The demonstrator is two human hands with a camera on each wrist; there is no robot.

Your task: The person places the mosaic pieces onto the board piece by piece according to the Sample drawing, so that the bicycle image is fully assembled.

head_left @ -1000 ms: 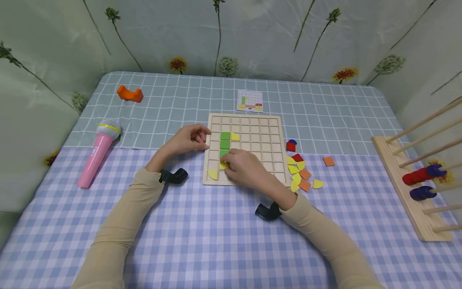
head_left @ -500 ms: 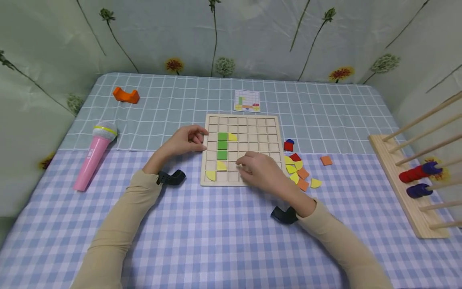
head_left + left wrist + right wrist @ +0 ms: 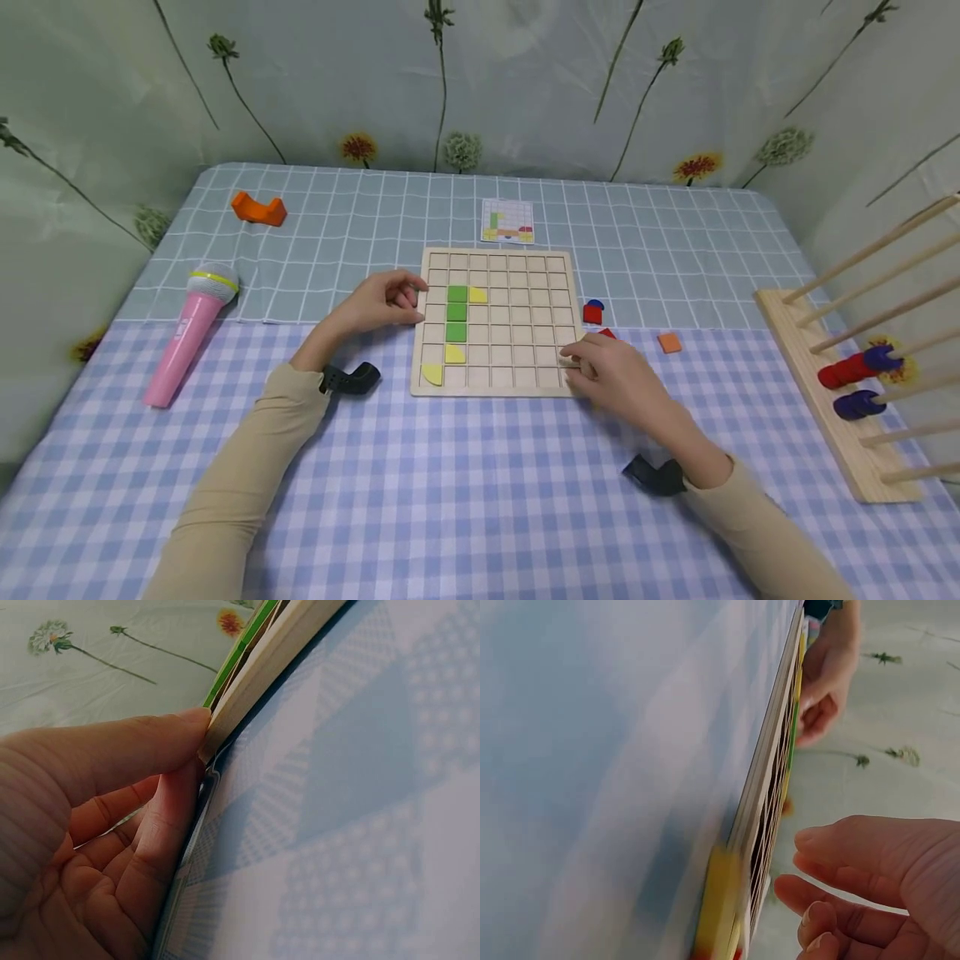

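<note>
A wooden grid board (image 3: 519,317) lies mid-table, with green square tiles (image 3: 457,312) in a column and yellow quarter-circle tiles (image 3: 454,354) in some cells. My left hand (image 3: 378,300) pinches the board's left edge, thumb on top, as the left wrist view shows. Over the board's lower right corner is my right hand (image 3: 618,375), fingers loosely bent with nothing between thumb and fingertips (image 3: 802,836). It hides most of the loose tile pile; a yellow piece (image 3: 718,900) shows there in the right wrist view. Red tiles (image 3: 592,314) and an orange square tile (image 3: 670,342) lie nearby.
Behind the board lies a small pattern card (image 3: 507,222). A pink toy microphone (image 3: 183,342) and an orange curved block (image 3: 258,209) are at left. A wooden rack (image 3: 832,400) with pegs and coloured beads stands at right.
My right hand has moved right, away from the yellow tile in the lower left of the board, to the board's right edge over the loose pieces. My left hand stays at the left edge.
</note>
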